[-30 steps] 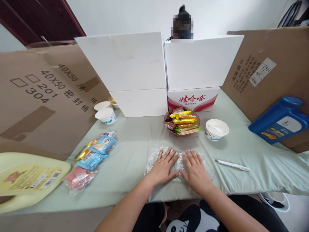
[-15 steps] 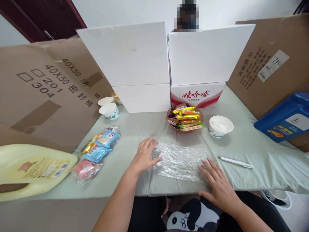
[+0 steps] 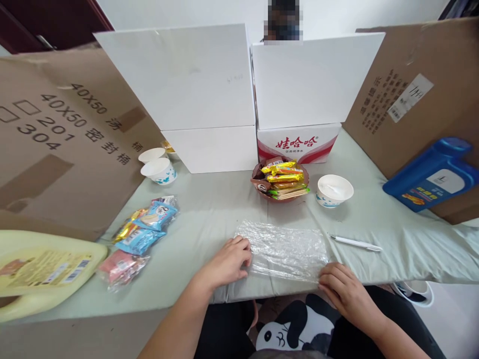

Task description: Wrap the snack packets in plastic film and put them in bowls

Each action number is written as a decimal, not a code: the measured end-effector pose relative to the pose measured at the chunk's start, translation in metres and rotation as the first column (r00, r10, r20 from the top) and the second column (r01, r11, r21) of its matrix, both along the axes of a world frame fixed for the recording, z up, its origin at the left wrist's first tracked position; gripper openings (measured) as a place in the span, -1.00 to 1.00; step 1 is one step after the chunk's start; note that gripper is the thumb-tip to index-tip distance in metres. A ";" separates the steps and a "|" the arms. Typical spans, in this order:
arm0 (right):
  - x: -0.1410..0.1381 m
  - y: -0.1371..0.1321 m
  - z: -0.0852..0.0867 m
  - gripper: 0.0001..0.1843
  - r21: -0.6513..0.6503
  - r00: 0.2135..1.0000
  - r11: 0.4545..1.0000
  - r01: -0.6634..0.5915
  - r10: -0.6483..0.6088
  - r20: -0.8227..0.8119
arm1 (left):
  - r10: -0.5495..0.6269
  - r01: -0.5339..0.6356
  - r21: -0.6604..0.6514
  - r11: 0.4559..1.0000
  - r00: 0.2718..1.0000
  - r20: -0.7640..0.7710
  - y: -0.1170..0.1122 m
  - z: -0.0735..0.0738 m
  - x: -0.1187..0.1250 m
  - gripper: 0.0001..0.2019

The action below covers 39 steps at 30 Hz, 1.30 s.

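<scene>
Between the left grip and right grip, the plastic sheet looks light and floppy; both pinch its edges, likely best.

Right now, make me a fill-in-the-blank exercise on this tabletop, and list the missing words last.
1. The crinkled material between the left hand and right hand is clear ____.
2. The pen lies closer to the person's ____ hand.
3. The bottle at far right is mostly ____.
4. The bowl holding yellow-wrapped snacks is ____.

Missing words: plastic; right; blue; brown.
</scene>
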State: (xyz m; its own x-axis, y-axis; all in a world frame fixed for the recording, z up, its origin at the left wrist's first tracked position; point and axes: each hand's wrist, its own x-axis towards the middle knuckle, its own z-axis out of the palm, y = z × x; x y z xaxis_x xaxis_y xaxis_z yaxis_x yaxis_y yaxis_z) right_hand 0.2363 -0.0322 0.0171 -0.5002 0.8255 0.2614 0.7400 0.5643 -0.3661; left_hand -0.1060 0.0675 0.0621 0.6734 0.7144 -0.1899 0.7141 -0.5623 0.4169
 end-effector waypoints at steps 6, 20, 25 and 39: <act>0.000 0.000 -0.004 -0.73 0.033 0.999 0.999 -0.015 0.014 0.036 | -0.001 0.009 -0.066 0.998 0.992 0.130 0.000 0.009 0.000 -0.85; 0.000 0.029 -0.009 -0.76 -0.260 0.872 0.885 0.386 -0.442 -0.211 | 0.404 -0.350 -0.261 0.900 0.894 0.196 0.019 -0.010 -0.014 -0.89; -0.013 0.049 -0.018 -0.75 -0.122 0.832 0.837 0.534 -0.545 -0.101 | 0.431 -0.432 0.036 0.901 0.902 0.028 0.022 -0.018 0.001 -0.87; -0.020 0.058 -0.031 -0.71 0.285 0.760 0.780 0.558 -0.618 0.203 | 0.458 -0.394 0.292 0.871 0.868 -0.193 0.029 -0.033 0.024 -0.82</act>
State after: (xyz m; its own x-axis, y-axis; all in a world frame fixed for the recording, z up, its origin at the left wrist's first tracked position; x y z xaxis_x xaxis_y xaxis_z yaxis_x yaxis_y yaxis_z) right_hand 0.2163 0.0263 -0.0143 -0.0070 0.9256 0.3784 0.9993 0.0205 -0.0319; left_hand -0.0822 0.0969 0.0289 0.2452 0.9644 -0.0991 0.9675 -0.2370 0.0879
